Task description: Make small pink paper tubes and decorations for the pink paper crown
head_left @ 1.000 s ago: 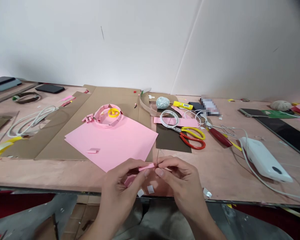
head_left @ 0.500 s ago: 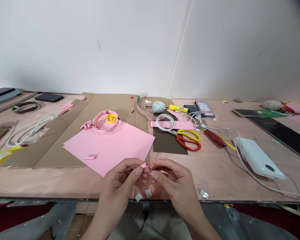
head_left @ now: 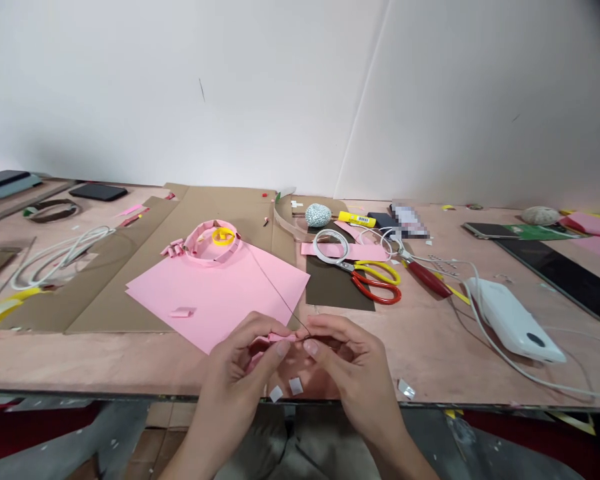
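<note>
Near the table's front edge, my left hand (head_left: 250, 363) pinches a small pink paper roll (head_left: 283, 338). Close against it, my right hand (head_left: 347, 357) has thumb and forefinger pressed on a thin dark wire (head_left: 276, 288), which rises from the fingertips toward the upper left. Both hands' fingertips nearly meet at the end of the roll. Behind them lie pink sheets (head_left: 220, 293) with another pink roll (head_left: 182, 312) on top. A pink paper ring (head_left: 213, 261) sits at their back edge, with a yellow ring (head_left: 223, 236) inside it and several small rolls (head_left: 173, 249) beside it.
Right of the sheets are scissors (head_left: 380, 293), a tape roll (head_left: 316, 247), a glue stick (head_left: 357, 219) and red-handled pliers (head_left: 429, 279). A white power bank (head_left: 515, 323) with cables lies farther right. Cardboard (head_left: 105, 293) lies under the sheets. A white wall stands behind.
The pink roll in my left hand has turned from angled to nearly level. A thin wire now shows stretching up and left from my right fingertips.
</note>
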Demonstrator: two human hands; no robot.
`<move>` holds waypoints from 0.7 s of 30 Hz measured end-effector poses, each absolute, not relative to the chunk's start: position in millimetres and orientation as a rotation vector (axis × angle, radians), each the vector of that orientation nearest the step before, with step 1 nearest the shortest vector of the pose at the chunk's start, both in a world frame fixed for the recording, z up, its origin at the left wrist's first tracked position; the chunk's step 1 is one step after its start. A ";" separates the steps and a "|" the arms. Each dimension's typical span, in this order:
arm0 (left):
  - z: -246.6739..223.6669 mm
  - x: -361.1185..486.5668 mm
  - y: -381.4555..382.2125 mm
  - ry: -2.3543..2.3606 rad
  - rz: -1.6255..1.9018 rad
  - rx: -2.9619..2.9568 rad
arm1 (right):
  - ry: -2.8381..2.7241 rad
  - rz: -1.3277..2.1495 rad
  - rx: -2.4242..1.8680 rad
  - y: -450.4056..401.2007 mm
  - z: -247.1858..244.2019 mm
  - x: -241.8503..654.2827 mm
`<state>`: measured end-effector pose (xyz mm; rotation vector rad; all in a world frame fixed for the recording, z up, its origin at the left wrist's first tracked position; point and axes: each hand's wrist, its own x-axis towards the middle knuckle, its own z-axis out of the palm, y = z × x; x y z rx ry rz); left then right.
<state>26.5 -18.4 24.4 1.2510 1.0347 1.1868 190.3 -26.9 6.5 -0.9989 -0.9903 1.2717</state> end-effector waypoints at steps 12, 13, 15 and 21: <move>23.1 23.5 -13.1 0.954 1.278 0.897 | -0.800 1.369 -0.945 -21.5 2.2 194.3; 22.9 21.1 -10.1 0.924 1.310 0.793 | -0.780 1.364 -0.956 -23.9 4.1 197.6; 21.7 15.4 -4.5 0.883 1.371 0.564 | -0.778 1.342 -0.998 -33.8 7.9 209.0; 19.3 6.4 1.3 0.817 1.414 0.238 | -0.997 1.150 -1.182 -79.6 -5.4 269.6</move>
